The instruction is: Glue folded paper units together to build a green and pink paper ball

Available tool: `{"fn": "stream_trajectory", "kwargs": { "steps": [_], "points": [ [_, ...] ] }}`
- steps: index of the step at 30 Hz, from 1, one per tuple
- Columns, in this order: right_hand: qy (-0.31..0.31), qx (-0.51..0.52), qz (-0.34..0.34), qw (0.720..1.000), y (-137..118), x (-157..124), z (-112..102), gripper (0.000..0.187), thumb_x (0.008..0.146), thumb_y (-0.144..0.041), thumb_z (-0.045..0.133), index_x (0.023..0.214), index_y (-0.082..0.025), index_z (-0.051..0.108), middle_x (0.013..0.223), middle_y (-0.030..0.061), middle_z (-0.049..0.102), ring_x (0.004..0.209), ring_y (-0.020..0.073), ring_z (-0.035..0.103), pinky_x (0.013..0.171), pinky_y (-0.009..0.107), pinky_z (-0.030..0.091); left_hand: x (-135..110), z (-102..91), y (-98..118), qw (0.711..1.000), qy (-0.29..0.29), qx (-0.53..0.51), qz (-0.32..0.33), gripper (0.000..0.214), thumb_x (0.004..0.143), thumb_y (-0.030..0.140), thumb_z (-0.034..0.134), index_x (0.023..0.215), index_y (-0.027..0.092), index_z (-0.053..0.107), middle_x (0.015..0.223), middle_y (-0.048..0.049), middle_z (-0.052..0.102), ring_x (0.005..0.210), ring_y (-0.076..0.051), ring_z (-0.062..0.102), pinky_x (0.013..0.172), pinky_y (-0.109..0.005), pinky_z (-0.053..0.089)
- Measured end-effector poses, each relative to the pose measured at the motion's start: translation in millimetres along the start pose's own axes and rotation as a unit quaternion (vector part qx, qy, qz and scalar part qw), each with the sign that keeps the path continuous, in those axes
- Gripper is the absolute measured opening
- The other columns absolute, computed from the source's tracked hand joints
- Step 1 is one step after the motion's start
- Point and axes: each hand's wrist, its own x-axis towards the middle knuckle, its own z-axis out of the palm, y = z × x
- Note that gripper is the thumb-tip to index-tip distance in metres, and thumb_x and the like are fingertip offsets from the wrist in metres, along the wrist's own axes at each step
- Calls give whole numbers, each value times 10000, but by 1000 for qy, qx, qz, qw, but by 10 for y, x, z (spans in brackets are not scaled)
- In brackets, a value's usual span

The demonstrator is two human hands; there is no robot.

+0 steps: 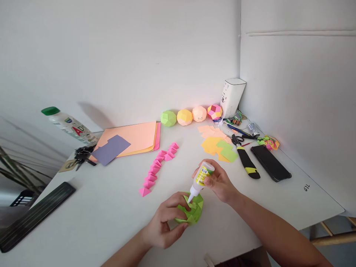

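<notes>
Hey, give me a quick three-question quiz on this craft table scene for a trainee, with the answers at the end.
1. True or false: the right hand holds the glue bottle nozzle down over the green paper ball.
2. What lies just to the right of the craft knife? A) phone B) keys C) water bottle
3. How many finished paper balls sit in a row along the back wall?

Key: 1 true; 2 A; 3 four.
</notes>
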Motion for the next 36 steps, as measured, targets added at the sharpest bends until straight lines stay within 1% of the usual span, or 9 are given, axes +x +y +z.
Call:
{"fn": "stream_trajectory", "kwargs": {
  "steps": [3,8,13,15,20,27,33,36],
  "points": [
    [17,-6,-8,1000,15,2,4,366,781,-413,691,1053,-247,511,875,46,644,783,178,581,615,307,452,-2,-1,3,1000,-1,7,-4,79,818,140,530,859,203,551,881,-86,554,967,-260,550,782,-433,490],
    [6,-14,-1,1000,6,-11,17,384,767,-440,699,1042,-243,518,879,53,649,791,186,593,628,323,471,-1,-3,7,1000,0,2,-2,73,821,150,531,862,199,567,882,-90,553,976,-264,550,767,-421,498],
    [24,-26,-14,999,-9,-18,26,369,768,-425,702,1038,-253,517,876,46,645,810,185,583,642,323,463,3,-6,8,1000,-8,0,-8,95,799,119,534,848,197,556,886,-88,554,958,-255,548,785,-438,493],
    [20,-22,-13,999,-11,-18,24,367,770,-416,703,1039,-250,518,877,45,644,805,182,579,640,320,459,5,-6,11,1000,-9,1,-7,98,799,113,530,848,195,553,882,-87,555,957,-253,547,796,-444,489],
    [-13,-3,5,1000,-15,-22,13,366,762,-408,714,1028,-241,525,851,37,642,794,182,584,650,330,461,7,-2,13,1000,-5,-3,-1,99,806,118,527,858,200,550,894,-87,546,981,-262,548,771,-420,499],
    [17,-5,-5,1000,4,-6,12,346,776,-395,703,1034,-252,522,896,46,649,808,176,573,653,320,450,-4,-2,1,1000,-4,-3,0,110,797,104,525,853,198,540,886,-84,547,978,-258,546,811,-445,487],
    [-2,-12,1,1000,-23,-13,33,377,746,-428,723,1006,-241,523,835,31,638,777,175,574,650,320,451,-4,-2,7,1000,-7,0,-6,150,767,78,533,854,200,544,901,-86,544,995,-265,540,791,-423,490],
    [10,-14,-16,1000,-19,-11,37,356,763,-410,714,1019,-255,520,863,29,641,794,168,565,663,315,446,-4,-5,11,1000,-11,-6,-11,175,752,61,530,852,204,541,894,-83,543,977,-261,544,799,-432,483]
  ]
}}
